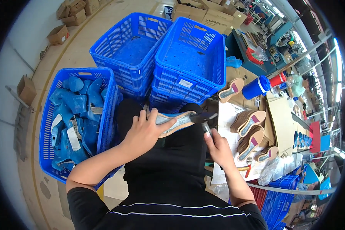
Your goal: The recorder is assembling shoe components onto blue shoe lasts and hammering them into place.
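Over my lap, my left hand (147, 128) grips a tan shoe insole (183, 122) with a grey strip down its middle. A bit of blue shows along its edge; what lies underneath is mostly hidden. In my right hand (219, 147) is the handle of a hammer, its dark head (201, 117) over the insole's right end. Whether the head touches the insole, I cannot tell. Left of my legs stands a blue crate (46, 147) full of blue shoe lasts (73, 103). Stacked insoles (252, 119) lie on the white-topped table (223, 115) at my right.
Stacked blue crates (132, 68) (188, 82) stand ahead. A blue tub (257, 87), a red-headed tool (248, 171) and cardboard sheets (281, 119) are on or by the table. Boxes (58, 35) sit at far left. Another person (299, 87) is at far right.
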